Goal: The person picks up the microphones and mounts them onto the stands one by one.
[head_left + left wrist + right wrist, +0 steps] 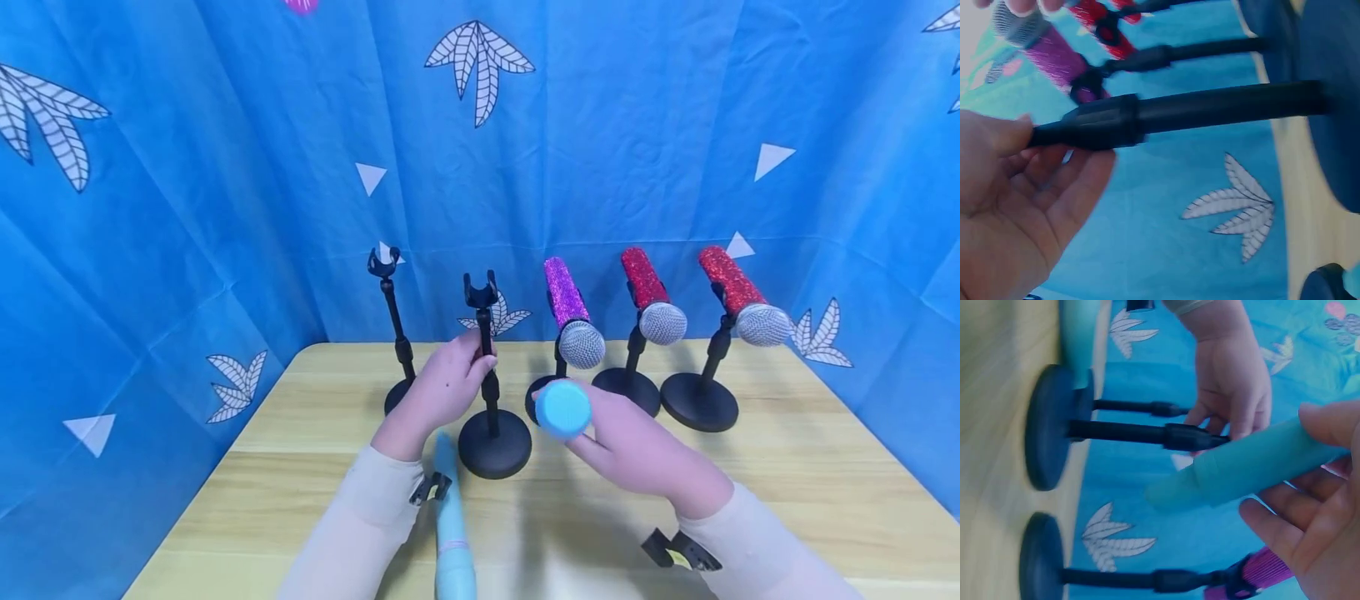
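Note:
My left hand [448,379] grips the upper pole of a black microphone stand [495,446], thumb on one side and fingers on the other. The stand is upright with a bare forked clip [481,289] on top. In my right hand [633,433] is a turquoise microphone [1247,465], its round blue end [563,408] facing the head camera. The right wrist view shows its tapered end pointing toward the gripped stand, apart from the table. A second turquoise microphone [453,533] lies on the table beside my left forearm, partly hidden by it.
Another bare stand [393,308] is at the back left. To the right, stands hold a purple glitter microphone [566,292], a red one [645,279] and another red one [731,279]. Blue patterned cloth [637,108] surrounds the wooden table [300,483].

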### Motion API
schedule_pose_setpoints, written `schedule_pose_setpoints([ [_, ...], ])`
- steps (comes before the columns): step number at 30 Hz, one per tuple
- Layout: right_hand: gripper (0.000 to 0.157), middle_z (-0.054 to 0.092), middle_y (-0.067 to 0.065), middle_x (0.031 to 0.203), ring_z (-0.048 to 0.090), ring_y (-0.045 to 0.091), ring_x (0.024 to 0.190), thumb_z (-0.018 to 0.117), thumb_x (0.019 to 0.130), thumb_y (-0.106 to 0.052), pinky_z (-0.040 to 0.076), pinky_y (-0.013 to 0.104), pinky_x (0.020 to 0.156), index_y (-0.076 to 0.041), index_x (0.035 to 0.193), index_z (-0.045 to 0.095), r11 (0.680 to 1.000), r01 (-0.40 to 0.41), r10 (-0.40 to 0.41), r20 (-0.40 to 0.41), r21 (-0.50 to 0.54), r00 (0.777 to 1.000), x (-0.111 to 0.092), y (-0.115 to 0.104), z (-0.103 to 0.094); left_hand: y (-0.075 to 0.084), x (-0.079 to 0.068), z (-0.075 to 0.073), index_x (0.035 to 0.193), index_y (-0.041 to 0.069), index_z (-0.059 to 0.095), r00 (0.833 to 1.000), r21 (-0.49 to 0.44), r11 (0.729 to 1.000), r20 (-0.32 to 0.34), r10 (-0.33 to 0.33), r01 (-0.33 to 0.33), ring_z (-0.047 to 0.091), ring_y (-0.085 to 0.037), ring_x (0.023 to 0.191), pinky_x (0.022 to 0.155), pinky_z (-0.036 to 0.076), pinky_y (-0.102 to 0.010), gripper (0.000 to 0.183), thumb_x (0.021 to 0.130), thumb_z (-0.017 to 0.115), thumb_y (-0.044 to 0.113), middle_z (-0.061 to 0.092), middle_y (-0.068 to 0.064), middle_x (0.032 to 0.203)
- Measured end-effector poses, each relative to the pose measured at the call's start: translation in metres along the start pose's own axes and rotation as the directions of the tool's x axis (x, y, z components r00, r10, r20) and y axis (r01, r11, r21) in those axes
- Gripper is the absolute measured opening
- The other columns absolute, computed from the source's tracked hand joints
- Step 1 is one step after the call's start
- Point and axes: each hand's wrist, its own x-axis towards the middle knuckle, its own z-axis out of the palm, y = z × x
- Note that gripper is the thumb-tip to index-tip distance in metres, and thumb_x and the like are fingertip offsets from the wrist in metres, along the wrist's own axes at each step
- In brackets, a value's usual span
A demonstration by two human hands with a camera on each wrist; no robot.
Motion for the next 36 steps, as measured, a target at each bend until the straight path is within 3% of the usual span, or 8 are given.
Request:
schedule_pose_setpoints([
  [3,0.034,0.057,-0.013,0.114,0.055,0.005,0.101,0.06,0.092,-0.018,0.049,0.032,0.084,-0.022,0.125,0.052,0.999,0.018,-0.014,-0.072,0.049,0.997,0.005,-0.014,-0.01,0.008,-0.007,-0.006,0.095,0.019,0.053,0.998,0.023,0.999,0.05,0.026,-0.027,0.054,-0.015,0.07,0.062,0.046,-0.031,0.01,0.097,0.051,0.029,0.054,0.002,0.078],
  [6,0.041,0.056,-0.01,0.121,0.053,0.01,0.111,0.061,0.09,-0.009,0.046,0.034,0.09,-0.021,0.127,0.052,0.991,0.074,-0.059,-0.136,0.112,0.989,0.013,-0.024,-0.019,0.013,-0.014,-0.01,0.095,0.019,0.054,0.996,0.035,0.998,0.081,0.049,-0.052,0.054,-0.014,0.071,0.063,0.046,-0.03,0.01,0.097,0.052,0.029,0.055,0.003,0.078],
  [12,0.048,0.058,-0.003,0.122,0.052,0.018,0.116,0.066,0.08,0.004,0.043,0.035,0.095,-0.013,0.123,0.055,0.969,0.228,-0.191,-0.292,0.097,0.937,0.031,-0.033,-0.039,0.02,-0.021,-0.011,0.092,0.022,0.053,0.983,0.044,0.992,0.152,0.107,-0.115,0.054,-0.011,0.071,0.065,0.046,-0.027,0.008,0.096,0.054,0.029,0.055,0.006,0.078],
  [16,0.042,0.061,0.0,0.118,0.054,0.021,0.113,0.065,0.08,0.005,0.044,0.037,0.092,-0.007,0.12,0.055,0.958,0.268,-0.223,-0.329,0.098,0.918,0.042,-0.039,-0.053,0.022,-0.024,-0.012,0.091,0.023,0.053,0.969,0.025,0.984,0.178,0.169,-0.176,0.053,-0.01,0.071,0.066,0.046,-0.028,0.006,0.095,0.055,0.027,0.054,0.006,0.076],
  [28,0.037,0.058,0.014,0.119,0.055,0.024,0.114,0.058,0.085,0.007,0.047,0.044,0.089,0.002,0.12,0.047,0.966,0.143,-0.073,-0.307,0.214,0.949,0.084,-0.064,-0.084,0.031,-0.028,-0.012,0.095,0.021,0.054,0.933,0.0,0.958,0.228,0.28,-0.287,0.052,-0.006,0.07,0.064,0.046,-0.025,0.005,0.095,0.055,0.026,0.053,0.009,0.077],
  [36,0.039,0.054,-0.001,0.123,0.051,0.011,0.114,0.056,0.093,-0.009,0.045,0.033,0.092,-0.01,0.129,0.042,0.968,0.096,-0.055,-0.178,0.232,0.983,0.117,-0.039,-0.069,0.032,-0.029,-0.011,0.093,0.02,0.054,0.933,-0.019,0.956,0.213,0.291,-0.294,0.052,-0.005,0.07,0.064,0.046,-0.024,0.004,0.096,0.055,0.023,0.053,0.01,0.08],
])
